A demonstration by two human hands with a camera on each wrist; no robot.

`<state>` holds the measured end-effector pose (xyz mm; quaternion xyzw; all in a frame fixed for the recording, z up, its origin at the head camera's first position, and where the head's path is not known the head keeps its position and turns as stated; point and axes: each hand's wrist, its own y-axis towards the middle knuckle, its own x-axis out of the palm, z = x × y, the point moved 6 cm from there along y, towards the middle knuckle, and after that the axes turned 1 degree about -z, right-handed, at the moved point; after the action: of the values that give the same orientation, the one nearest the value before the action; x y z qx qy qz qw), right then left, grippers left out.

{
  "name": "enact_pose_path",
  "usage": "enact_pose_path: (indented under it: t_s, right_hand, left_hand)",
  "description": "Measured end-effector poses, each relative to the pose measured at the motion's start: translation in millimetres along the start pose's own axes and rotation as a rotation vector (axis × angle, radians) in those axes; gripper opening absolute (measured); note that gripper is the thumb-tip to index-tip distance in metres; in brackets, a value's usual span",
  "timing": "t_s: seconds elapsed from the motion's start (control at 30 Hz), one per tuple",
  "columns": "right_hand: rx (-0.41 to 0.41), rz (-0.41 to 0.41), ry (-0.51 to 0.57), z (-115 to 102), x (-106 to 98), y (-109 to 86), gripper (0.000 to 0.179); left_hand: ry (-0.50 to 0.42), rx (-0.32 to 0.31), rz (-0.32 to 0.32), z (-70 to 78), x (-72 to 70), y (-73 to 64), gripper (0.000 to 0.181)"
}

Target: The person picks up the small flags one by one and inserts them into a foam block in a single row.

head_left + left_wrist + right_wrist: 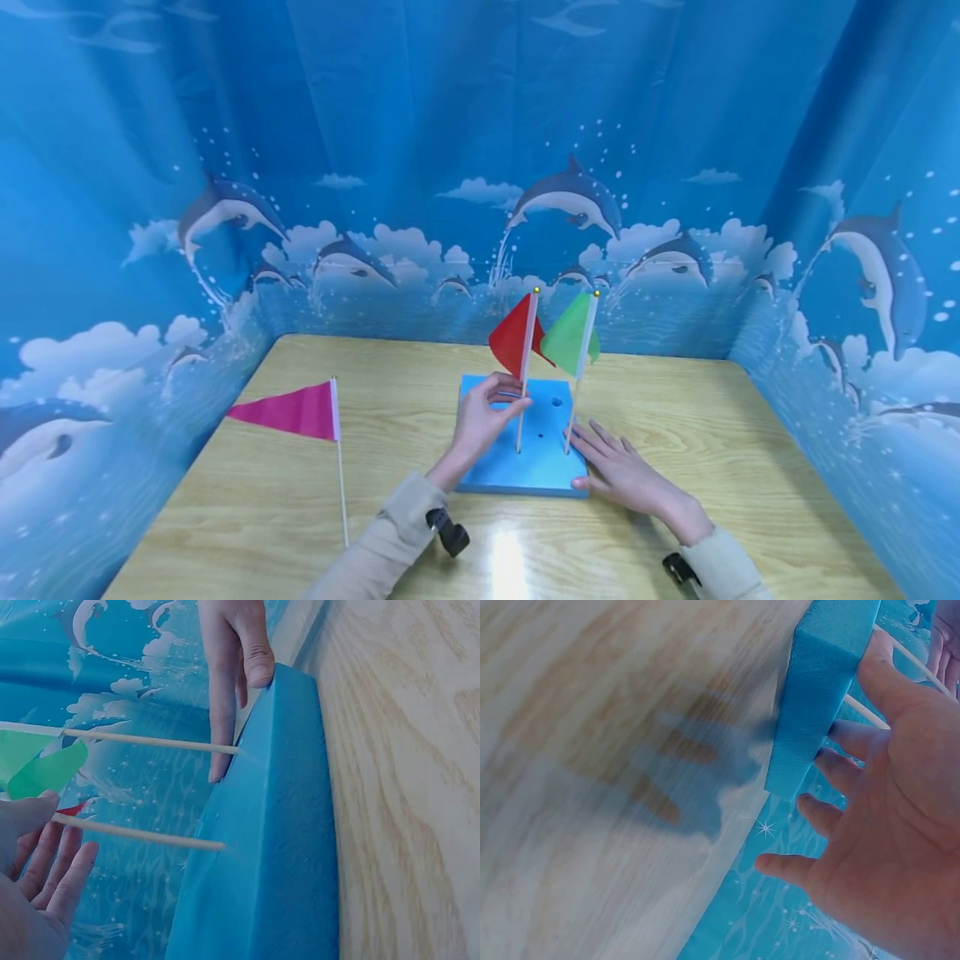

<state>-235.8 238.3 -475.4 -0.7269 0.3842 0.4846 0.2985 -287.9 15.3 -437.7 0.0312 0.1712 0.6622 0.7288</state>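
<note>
Table (pixel 697 425), blue block (pixel 543 462), pink flag (pixel 303 411) seemingly flat

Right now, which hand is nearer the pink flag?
Left. Your left hand pinches the red flag's stick, right of the pink flag; your right hand touches the blue block, farther right.

On my feed the left sleeve (pixel 390 533) is plain pale beige cloth, long, with soft creases running across it toward the hand. At the inner edge of that left sleeve I see a small black device (pixel 453 537), slim where it meets the cloth and blockier at its other end. Past the end of the left sleeve, the left hand (pixel 483 421) is bare. Well to the right of the left sleeve I find the right sleeve (pixel 722 565), matching beige, another black device (pixel 679 569) beside it, and the bare right hand (pixel 626 475).
</note>
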Motion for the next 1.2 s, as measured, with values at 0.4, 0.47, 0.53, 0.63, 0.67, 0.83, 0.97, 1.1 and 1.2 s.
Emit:
enact_pose_path:
  t_s: [0.4,0.47,0.53,0.63,0.67,0.83,0.97,1.1,1.2]
  right_hand:
    - [0.006,-0.012,0.004,0,-1,1.2,0.077]
    - [0.006,-0.012,0.003,-1,-1,1.3,0.077]
    - [0.006,-0.011,0.002,-1,0,1.2,0.077]
    - [0.005,-0.01,0.0,-1,0,1.0,0.077]
    - [0.005,-0.009,-0.002,-1,0,0.9,0.077]
    - [-0.008,-0.003,-0.01,-2,0,0.9,0.076]
    - [-0.011,-0.001,-0.009,-3,-1,0.2,0.076]
    - [-0.009,-0.001,-0.004,-2,-2,-0.5,0.076]
    - [-0.013,-0.004,-0.007,-2,-2,0.1,0.076]
  left_hand:
    - [-0.064,-0.01,0.104,-12.2,-53.4,1.3,0.027]
    - [-0.082,-0.022,0.127,-16.5,-65.9,-0.2,0.028]
    - [-0.095,-0.047,0.148,-20.8,-78.6,-2.6,0.028]
    - [-0.113,-0.093,0.173,-27.3,-97.8,-6.7,0.029]
    - [-0.122,-0.114,0.183,-29.8,-104.4,-8.6,0.029]
    - [-0.125,-0.194,0.238,-40.4,-137.4,-19.2,0.031]
    - [-0.101,-0.228,0.285,-43.2,-162.6,-27.3,0.033]
    - [-0.079,-0.223,0.334,-44.3,-184.6,-34.4,0.03]
    - [-0.052,-0.236,0.362,-48.2,-199.0,-42.3,0.029]
